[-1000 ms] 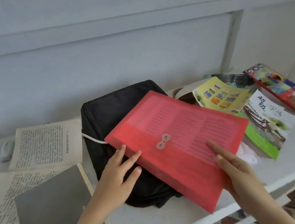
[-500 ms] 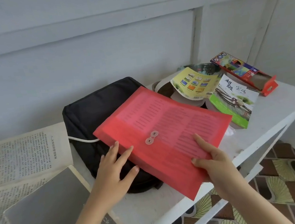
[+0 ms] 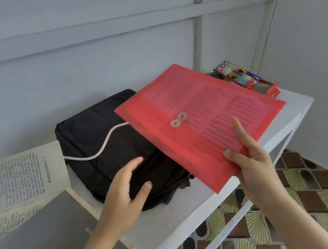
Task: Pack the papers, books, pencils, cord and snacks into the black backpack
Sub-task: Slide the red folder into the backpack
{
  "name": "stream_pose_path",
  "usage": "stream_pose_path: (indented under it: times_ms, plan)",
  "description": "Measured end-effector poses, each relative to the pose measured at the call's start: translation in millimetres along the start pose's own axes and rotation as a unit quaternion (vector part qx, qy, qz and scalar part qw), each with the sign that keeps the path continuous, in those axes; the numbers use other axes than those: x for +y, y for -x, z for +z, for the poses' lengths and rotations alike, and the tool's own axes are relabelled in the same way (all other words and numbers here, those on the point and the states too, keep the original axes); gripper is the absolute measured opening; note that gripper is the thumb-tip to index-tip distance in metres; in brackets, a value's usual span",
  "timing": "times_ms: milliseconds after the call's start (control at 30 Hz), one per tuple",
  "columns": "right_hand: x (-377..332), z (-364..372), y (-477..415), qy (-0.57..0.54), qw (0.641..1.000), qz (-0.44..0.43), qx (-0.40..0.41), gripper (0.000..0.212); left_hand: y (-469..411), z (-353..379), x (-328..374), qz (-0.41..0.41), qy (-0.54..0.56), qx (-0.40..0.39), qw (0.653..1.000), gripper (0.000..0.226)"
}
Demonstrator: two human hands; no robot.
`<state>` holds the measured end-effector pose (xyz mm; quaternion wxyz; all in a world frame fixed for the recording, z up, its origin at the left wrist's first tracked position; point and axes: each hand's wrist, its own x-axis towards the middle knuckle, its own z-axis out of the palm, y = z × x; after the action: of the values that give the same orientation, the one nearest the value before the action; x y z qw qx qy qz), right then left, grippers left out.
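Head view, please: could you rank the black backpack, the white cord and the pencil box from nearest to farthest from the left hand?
1. The black backpack, directly under the left hand.
2. The white cord, lying across the backpack, just beyond the hand.
3. The pencil box, far right at the back, beyond the red folder.

Translucent red plastic envelope [image 3: 201,123], matt black cloth backpack [image 3: 101,137], yellowed paper book pages [image 3: 15,179].

Soft, even daylight, faint shadows — left hand [image 3: 122,193] motion-blurred, straight lines bowing at the edges.
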<state>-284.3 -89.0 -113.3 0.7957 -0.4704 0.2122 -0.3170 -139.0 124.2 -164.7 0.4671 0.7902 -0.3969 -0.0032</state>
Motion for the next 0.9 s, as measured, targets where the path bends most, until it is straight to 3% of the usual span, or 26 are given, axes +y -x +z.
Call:
stream_pose_path:
  times_ms: [67, 167, 300, 567, 633, 800, 900]
  plan:
    - [-10, -1, -2, -0.014, 0.999, -0.024, 0.024, 0.064, -5, 3, 4, 0.028, -0.042, -0.067, 0.996, 0.045]
    - [-18, -4, -6, -0.027, 0.998, -0.037, 0.052, 0.064, -13, 12, 6, 0.057, -0.114, -0.114, 0.985, 0.051]
    - [-13, -8, -11, -0.053, 0.995, -0.035, 0.077, 0.065, -23, 19, 7, 0.067, -0.128, -0.055, 0.988, 0.046]
    - [-3, -17, -32, -0.078, 0.989, -0.02, 0.127, 0.067, -43, 15, 13, -0.09, 0.034, 0.022, 0.995, 0.021]
    - [-1, -19, -36, -0.078, 0.988, -0.017, 0.135, 0.068, -48, 14, 13, -0.073, 0.019, 0.036, 0.996, 0.021]
    - [2, -23, -42, -0.084, 0.986, -0.003, 0.146, 0.067, -69, -3, 10, 0.065, -0.08, 0.123, 0.987, 0.032]
    - [4, -26, -44, -0.092, 0.985, 0.0, 0.146, 0.066, -89, -26, -1, 0.049, -0.114, 0.188, 0.974, 0.031]
